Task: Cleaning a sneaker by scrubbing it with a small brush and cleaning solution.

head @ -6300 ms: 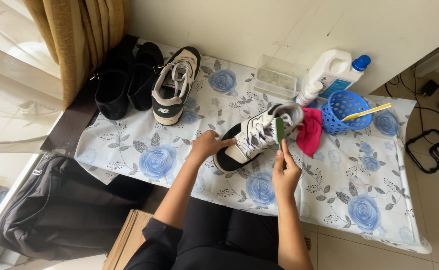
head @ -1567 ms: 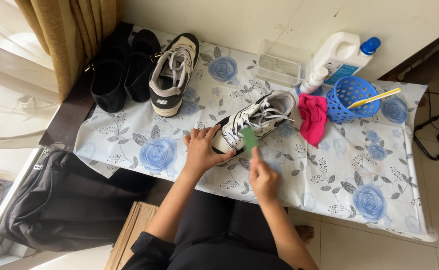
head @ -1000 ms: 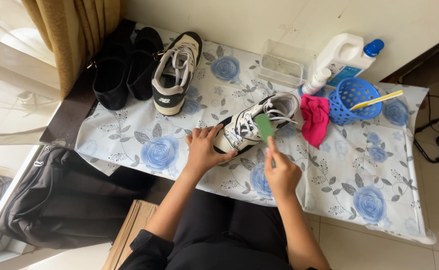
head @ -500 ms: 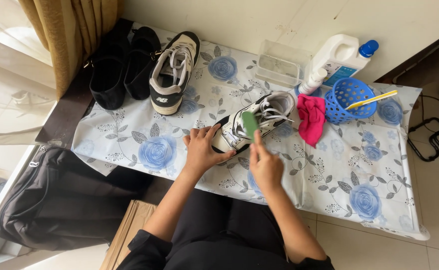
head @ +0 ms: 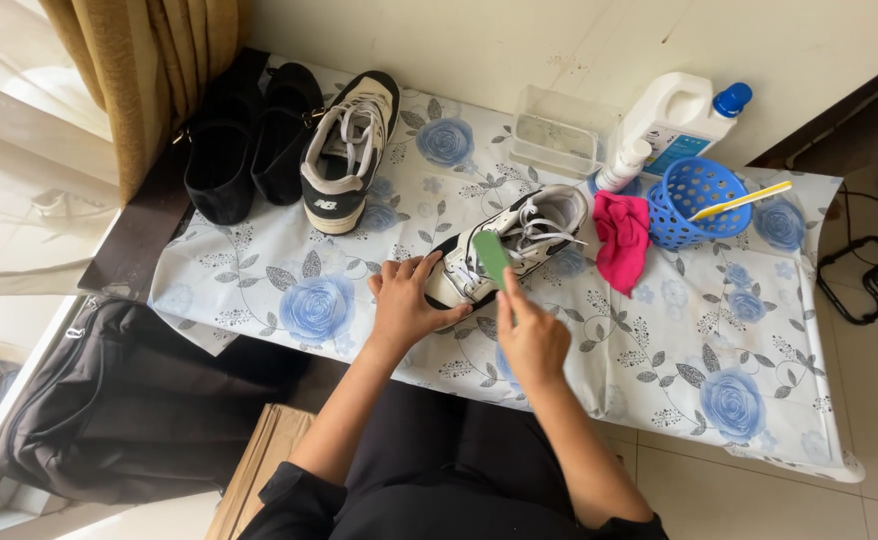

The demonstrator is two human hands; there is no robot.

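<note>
A white and black sneaker (head: 524, 235) lies on its side on the floral tablecloth (head: 679, 330). My left hand (head: 404, 300) grips the sneaker's toe end and steadies it. My right hand (head: 529, 335) holds a small green brush (head: 492, 256) against the sneaker's side. The matching sneaker (head: 349, 150) stands upright at the back left, beside two black shoes (head: 249, 140).
A pink cloth (head: 621, 238) lies right of the sneaker. Behind it are a blue basket (head: 697, 200) with a yellow toothbrush (head: 741, 200), a white bottle (head: 674, 120) with a blue cap and a clear plastic box (head: 557, 135). A dark bag (head: 109, 410) sits on the floor at left.
My right hand has been moving the green brush back and forth along the sneaker's side. My left hand has stayed on the toe end.
</note>
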